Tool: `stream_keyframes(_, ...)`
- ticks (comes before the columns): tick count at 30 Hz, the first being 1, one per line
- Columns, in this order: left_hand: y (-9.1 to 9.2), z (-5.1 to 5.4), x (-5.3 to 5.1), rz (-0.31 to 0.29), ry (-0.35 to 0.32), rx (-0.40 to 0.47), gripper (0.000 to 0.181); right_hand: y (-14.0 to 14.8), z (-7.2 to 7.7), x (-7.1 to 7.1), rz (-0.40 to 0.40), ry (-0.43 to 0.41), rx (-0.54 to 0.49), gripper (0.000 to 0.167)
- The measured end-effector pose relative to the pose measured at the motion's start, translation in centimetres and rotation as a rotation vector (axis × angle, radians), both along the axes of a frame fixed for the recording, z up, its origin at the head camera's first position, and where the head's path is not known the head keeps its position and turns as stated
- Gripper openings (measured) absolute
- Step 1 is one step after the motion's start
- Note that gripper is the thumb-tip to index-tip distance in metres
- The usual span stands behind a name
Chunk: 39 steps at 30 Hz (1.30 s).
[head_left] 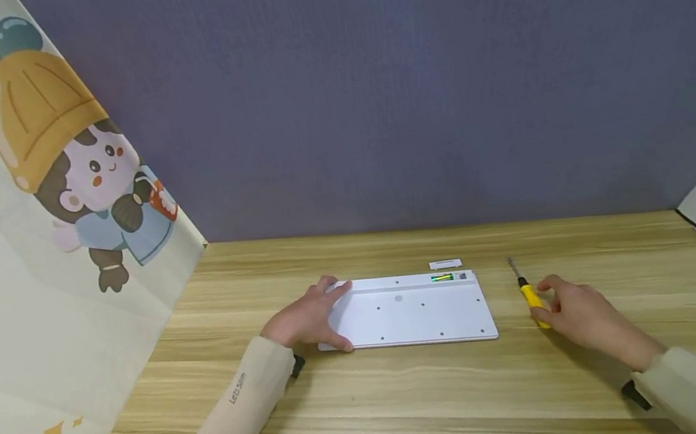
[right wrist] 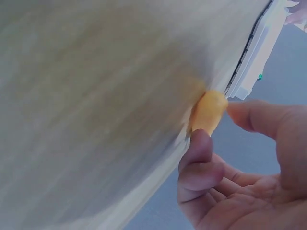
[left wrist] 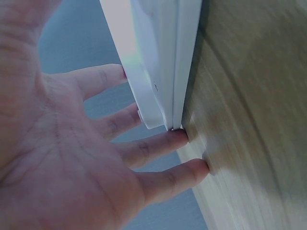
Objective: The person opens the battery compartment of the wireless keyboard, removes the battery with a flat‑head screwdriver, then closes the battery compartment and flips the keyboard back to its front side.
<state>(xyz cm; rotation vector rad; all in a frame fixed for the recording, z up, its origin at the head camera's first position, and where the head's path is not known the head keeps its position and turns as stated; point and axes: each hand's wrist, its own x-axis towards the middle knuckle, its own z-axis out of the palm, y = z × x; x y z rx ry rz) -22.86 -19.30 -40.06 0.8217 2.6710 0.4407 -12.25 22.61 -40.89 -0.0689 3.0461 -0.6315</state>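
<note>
Keyboard, white [head_left: 411,322], one: laid underside up on the wood-grain table [head_left: 373,408], between the two hands. Left end spanned by the left hand [head_left: 311,317], fingers spread and extended, thumb set at the near edge, forefinger at the far edge. Battery, green [head_left: 442,279], one: seated in the uncovered compartment at the right of the keyboard's far ridge. Battery cover, white [head_left: 445,263], one: placed just beyond that compartment. Screwdriver, yellow-handled [head_left: 533,299], one: laid right of the keyboard, apart from it, tip pointed away; its handle is pinched by the right hand [head_left: 581,311] between thumb and bent forefinger.
</note>
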Motion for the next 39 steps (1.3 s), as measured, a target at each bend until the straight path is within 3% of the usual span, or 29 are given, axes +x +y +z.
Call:
stream_keyframes(4, -0.1, -0.1, -0.1, -0.002, -0.008, -0.001, 0.108, -0.1, 0.1, -0.2, 0.002, -0.001, -0.021, 0.052)
stream_keyframes(12, -0.2, -0.1, -0.1, -0.001, -0.019, -0.003, 0.109, -1.2, 0.8, -1.3, 0.033, 0.165, 0.009, 0.046)
stream_keyframes(18, -0.2, 0.1, 0.0, -0.001, -0.024, 0.002, 0.109, -1.9, 0.6, -2.0, 0.095, 0.225, 0.012, 0.045)
stream_keyframes(25, 0.0, 0.4, 0.1, -0.002, -0.021, 0.005, 0.108, -2.4, 0.4, -2.5, 0.166, 0.141, -0.050, 0.056)
stream_keyframes(34, 0.0, 0.3, 0.0, -0.007, -0.013, -0.007, 0.109, -3.3, -0.3, -3.7, 0.374, 0.093, -0.132, 0.080)
stream_keyframes(39, 0.0, 0.2, 0.0, -0.002, -0.021, 0.006, 0.109, -3.5, -0.5, -4.1, 0.421, 0.058, -0.113, 0.087)
